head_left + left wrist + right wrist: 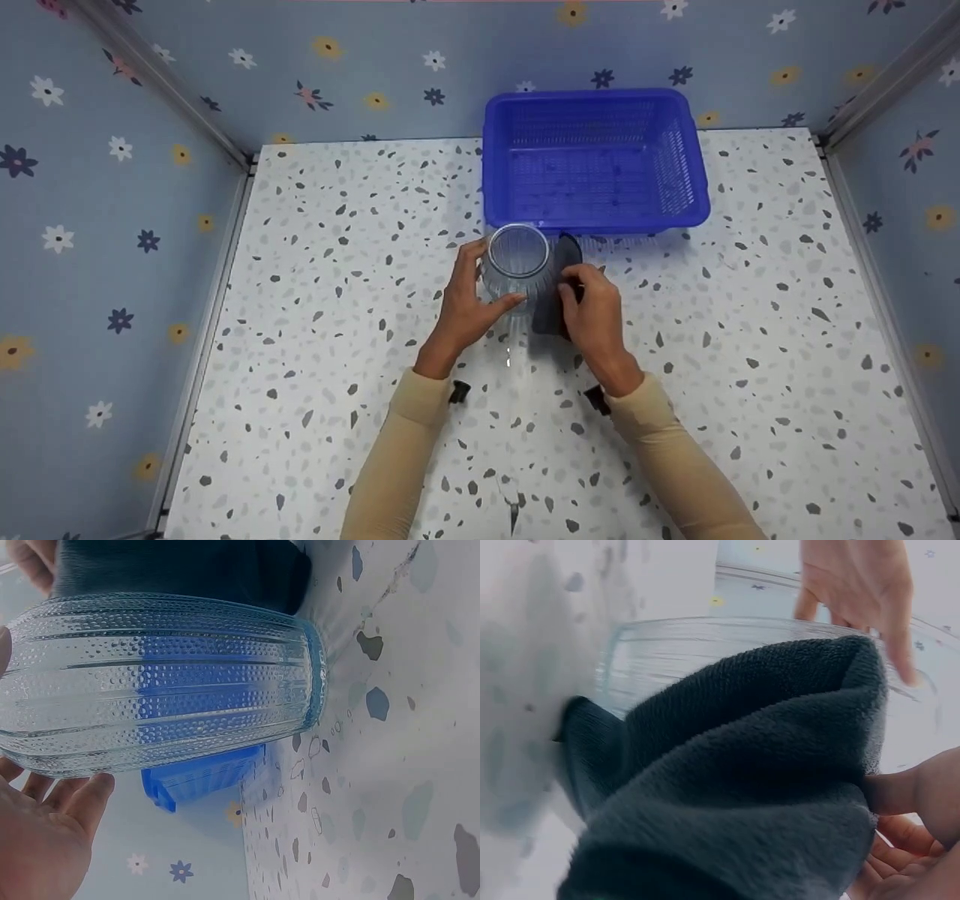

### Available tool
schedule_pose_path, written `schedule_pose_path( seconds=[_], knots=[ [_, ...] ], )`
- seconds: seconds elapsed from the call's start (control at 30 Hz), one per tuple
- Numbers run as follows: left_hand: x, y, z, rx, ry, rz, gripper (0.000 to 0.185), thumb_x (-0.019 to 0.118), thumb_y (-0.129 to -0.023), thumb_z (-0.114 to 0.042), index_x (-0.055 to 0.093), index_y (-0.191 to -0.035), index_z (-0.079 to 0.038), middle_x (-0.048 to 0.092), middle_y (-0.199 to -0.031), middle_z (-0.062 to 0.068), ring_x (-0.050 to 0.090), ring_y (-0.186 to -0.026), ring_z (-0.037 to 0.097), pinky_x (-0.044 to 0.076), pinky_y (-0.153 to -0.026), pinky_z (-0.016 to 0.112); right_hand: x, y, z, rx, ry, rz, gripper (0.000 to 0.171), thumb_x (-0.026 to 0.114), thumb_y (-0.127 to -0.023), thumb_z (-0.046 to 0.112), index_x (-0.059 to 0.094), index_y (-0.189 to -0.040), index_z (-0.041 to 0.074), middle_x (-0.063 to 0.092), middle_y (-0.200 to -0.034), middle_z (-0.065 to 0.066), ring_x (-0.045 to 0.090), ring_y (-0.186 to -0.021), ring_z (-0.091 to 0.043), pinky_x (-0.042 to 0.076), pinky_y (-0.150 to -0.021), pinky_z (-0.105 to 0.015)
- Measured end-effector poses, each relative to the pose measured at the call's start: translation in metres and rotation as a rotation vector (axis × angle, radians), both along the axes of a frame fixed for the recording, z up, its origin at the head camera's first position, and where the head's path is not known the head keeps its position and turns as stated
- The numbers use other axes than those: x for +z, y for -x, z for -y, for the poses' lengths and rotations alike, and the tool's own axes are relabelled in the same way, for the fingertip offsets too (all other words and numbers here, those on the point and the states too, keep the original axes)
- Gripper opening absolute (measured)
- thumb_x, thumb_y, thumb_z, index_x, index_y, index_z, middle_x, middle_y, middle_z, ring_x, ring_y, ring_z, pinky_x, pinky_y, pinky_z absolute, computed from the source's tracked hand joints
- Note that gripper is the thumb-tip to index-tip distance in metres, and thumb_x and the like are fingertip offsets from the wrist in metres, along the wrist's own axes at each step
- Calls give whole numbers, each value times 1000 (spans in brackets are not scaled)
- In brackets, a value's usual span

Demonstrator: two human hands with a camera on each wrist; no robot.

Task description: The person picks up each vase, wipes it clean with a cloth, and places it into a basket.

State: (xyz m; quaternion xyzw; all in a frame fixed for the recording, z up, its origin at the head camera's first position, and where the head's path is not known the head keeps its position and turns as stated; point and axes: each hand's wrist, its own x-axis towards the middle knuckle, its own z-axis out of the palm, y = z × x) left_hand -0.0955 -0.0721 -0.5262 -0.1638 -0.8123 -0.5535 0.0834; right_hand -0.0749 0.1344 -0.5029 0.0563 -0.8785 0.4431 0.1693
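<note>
While the left hand clasps a clear, ribbed glass vase, upright between both hands, the right hand pinches a dark-grey towelling cloth alongside (wiping, apparently); further strokes would need steady support.

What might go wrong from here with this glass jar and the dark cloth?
The glass jar might slip or tip: only the left hand grips it, near its upper end.

The dark cloth, pinched by the right hand, hangs bunched right beside the jar, so a tug or push could nudge it off balance.

The blue basket sits close behind, so the glass could knock its rim.
</note>
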Motion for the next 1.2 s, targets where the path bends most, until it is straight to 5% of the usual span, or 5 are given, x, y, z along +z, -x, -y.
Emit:
schedule_pose_path(
  seconds=[0.5, 0.83, 1.2],
  knots=[
    [-1, 0, 0, 0, 5, -8, 83, 92, -85, -25, 43, -149, -3, 45, -154, 16, 47, -145, 28, 48, -113, 46, -37, 6, 3, -5, -49, 197, 8, 70, -95, -6, 72, -103, -3, 75, -100, -22, 72, -95, -41, 56, -85, -54],
    [1, -1, 0, 6, 0, 22, 85, 91, -85, -28, 43, -151, -6, 45, -156, 13, 48, -145, 26, 48, -112, 47, -44, 4, 4, 28, -15, 191, 8, 65, -99, -6, 67, -107, -4, 71, -101, -24, 70, -93, -41, 55, -83, -54],
    [-2, 0, 0, 3, 7, -10, 85, 92, -85, -27, 42, -151, -6, 45, -154, 15, 49, -143, 27, 49, -110, 48, -4, 0, 4, 11, 86, 90, 11, 62, -99, -11, 66, -108, -6, 71, -104, -24, 70, -99, -39, 57, -87, -52]
  ],
)
